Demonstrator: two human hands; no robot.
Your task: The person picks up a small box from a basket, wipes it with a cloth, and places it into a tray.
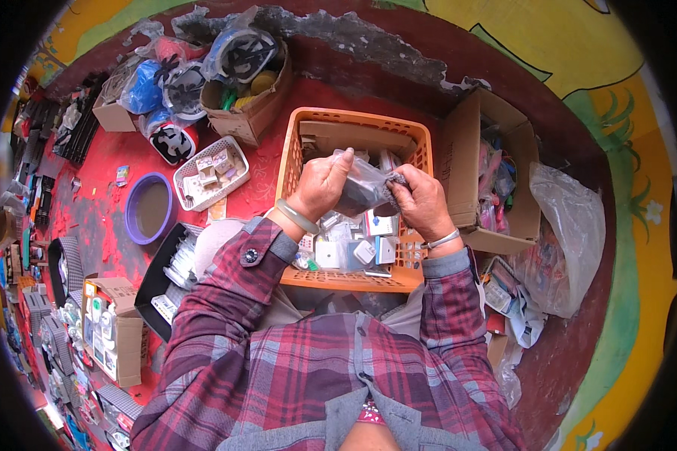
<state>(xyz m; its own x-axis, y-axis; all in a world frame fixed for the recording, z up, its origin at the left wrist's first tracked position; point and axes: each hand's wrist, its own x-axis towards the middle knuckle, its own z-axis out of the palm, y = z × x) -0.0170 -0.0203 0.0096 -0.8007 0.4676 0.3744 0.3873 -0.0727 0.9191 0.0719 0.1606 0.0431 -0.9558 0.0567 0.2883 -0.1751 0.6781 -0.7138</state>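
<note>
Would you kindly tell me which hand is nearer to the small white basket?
Left: the left hand is to the right of the white basket, not touching it; the right hand is farther off to the right.

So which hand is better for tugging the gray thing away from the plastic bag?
Probably the right hand: it seems to grip the gray thing, while the left hand holds the plastic bag on the other side.

Clear bag (364, 179) between both hands (320, 185) above an orange basket (353, 279).
</note>
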